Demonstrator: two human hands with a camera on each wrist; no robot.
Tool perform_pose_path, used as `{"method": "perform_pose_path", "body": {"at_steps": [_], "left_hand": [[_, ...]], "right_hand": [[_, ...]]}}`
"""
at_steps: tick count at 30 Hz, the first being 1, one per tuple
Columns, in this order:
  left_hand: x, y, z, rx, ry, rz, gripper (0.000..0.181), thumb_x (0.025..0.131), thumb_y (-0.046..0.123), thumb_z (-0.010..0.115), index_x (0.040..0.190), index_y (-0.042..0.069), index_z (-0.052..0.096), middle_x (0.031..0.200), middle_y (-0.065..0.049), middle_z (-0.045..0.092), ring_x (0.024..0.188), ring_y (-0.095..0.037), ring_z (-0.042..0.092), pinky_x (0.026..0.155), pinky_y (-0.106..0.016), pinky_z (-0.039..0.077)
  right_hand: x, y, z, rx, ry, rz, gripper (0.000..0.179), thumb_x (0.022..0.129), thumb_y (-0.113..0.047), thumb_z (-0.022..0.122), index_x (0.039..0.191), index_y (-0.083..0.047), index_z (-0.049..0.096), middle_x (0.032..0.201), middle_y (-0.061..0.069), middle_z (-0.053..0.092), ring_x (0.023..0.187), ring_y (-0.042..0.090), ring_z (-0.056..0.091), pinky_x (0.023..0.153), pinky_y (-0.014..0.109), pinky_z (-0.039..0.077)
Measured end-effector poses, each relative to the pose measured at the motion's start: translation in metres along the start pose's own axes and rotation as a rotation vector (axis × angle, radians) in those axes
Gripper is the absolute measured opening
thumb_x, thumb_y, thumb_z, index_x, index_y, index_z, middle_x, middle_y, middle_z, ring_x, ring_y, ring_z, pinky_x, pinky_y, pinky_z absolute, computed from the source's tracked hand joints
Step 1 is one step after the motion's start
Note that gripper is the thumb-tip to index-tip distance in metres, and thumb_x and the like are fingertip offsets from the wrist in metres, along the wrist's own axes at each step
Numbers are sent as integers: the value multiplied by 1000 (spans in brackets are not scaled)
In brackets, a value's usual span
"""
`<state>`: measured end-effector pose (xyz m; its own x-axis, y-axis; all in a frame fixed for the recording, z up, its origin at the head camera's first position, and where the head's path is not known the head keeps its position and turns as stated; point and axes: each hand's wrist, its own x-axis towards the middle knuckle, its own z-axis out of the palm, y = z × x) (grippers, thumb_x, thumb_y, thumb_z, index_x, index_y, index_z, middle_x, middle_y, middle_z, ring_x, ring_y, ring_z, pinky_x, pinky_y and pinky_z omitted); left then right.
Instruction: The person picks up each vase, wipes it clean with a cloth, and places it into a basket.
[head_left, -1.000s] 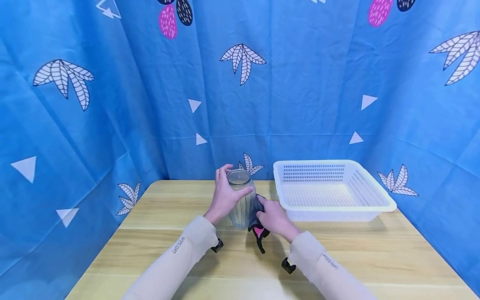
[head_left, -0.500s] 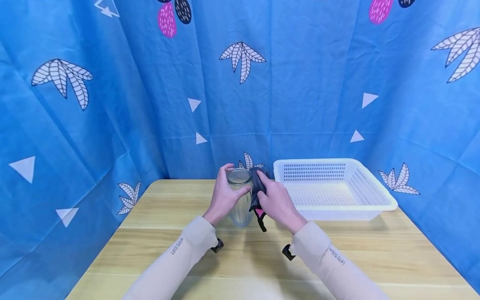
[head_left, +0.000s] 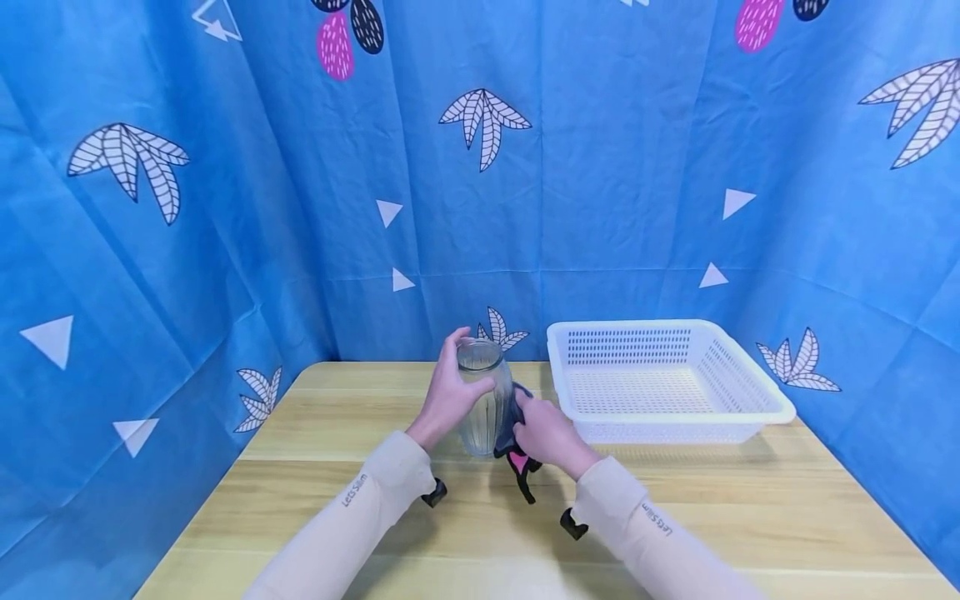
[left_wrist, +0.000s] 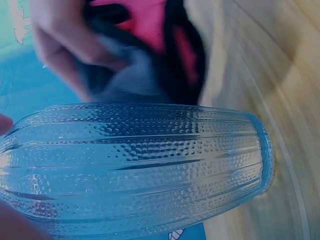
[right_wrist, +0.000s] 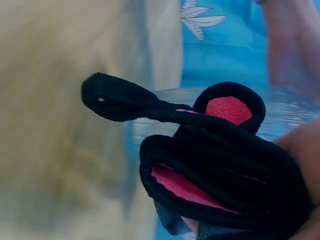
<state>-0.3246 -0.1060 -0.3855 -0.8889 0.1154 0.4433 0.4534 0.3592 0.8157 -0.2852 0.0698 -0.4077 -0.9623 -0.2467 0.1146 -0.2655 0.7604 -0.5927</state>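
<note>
My left hand (head_left: 450, 393) holds a clear ribbed glass vase (head_left: 480, 429) near its top, thumb on the near side and fingers round the far side. The vase stands upright on the table; dimpled texture shows between its ribs in the left wrist view. In my right hand (head_left: 551, 432) is a folded cleaning cloth (right_wrist: 225, 170), dark grey and pink with black edging and a black hanging loop. The hand presses this cloth against the vase's right side. Some right fingers are hidden by the cloth's folds.
A white perforated plastic basket (head_left: 675, 417) stands at the back right of the wooden table (head_left: 337, 417), just beyond my right hand. Blue patterned curtain (head_left: 600, 208) hangs behind the table and along both sides.
My right hand slid the cloth up the vase's side toward the rim, then back down. The left hand keeps its hold, and the vase stays about where it was.
</note>
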Motion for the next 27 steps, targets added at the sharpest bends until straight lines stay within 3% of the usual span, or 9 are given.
{"method": "perform_pose_path", "body": {"at_steps": [4, 12, 16, 19, 21, 23, 27], "left_hand": [[0, -1, -1, 1, -21, 5, 88, 80, 19, 77, 153, 26, 29, 147, 0, 43, 137, -22, 41, 116, -51, 33], [0, -2, -6, 43, -16, -48, 90, 79, 45, 85, 151, 33, 31, 150, 5, 37, 140, -20, 38, 117, -54, 31], [-2, -3, -6, 67, -17, -49, 89, 77, 48, 85, 147, 33, 33, 147, 4, 33, 138, -22, 39, 115, -53, 34], [-3, -4, -5, 75, -8, -44, 87, 76, 49, 86, 145, 34, 34, 141, 1, 34, 134, -26, 42, 111, -53, 38], [-3, -3, -5, 76, 3, -30, 86, 76, 47, 86, 144, 34, 34, 140, 0, 36, 132, -26, 44, 110, -53, 39], [-3, -3, -5, 82, 14, -14, 86, 77, 46, 86, 145, 33, 35, 141, 1, 38, 132, -23, 44, 111, -52, 39], [-3, -2, -5, 85, 25, 8, 86, 78, 43, 86, 147, 31, 35, 146, 4, 42, 133, -20, 45, 112, -51, 38]], "right_hand": [[0, 8, 13, 10, -73, 33, 64, 95, -6, 58, 154, 2, 34, 124, 28, 65, 48, 15, 52, 43, 28, 45], [-2, 9, 19, 73, -98, 52, 64, 97, -8, 55, 156, 0, 31, 136, 30, 58, 46, 13, 46, 42, 29, 43], [-6, 6, 17, 110, -56, 62, 64, 97, -8, 55, 156, -2, 30, 137, 30, 56, 45, 14, 45, 44, 31, 44], [-8, 2, 12, 89, 5, 40, 64, 96, -8, 56, 155, -1, 33, 136, 30, 58, 55, 17, 53, 51, 33, 47], [-10, -2, 8, 74, 50, 19, 63, 95, -8, 57, 154, -1, 36, 130, 29, 62, 62, 19, 57, 55, 33, 48], [-12, -6, 2, 72, 84, 14, 62, 95, -8, 57, 154, -2, 37, 112, 27, 69, 62, 20, 58, 55, 33, 48], [-14, -14, -12, 103, 140, 8, 62, 96, -8, 56, 155, -5, 36, 78, 14, 65, 50, 17, 54, 49, 32, 46]]}}
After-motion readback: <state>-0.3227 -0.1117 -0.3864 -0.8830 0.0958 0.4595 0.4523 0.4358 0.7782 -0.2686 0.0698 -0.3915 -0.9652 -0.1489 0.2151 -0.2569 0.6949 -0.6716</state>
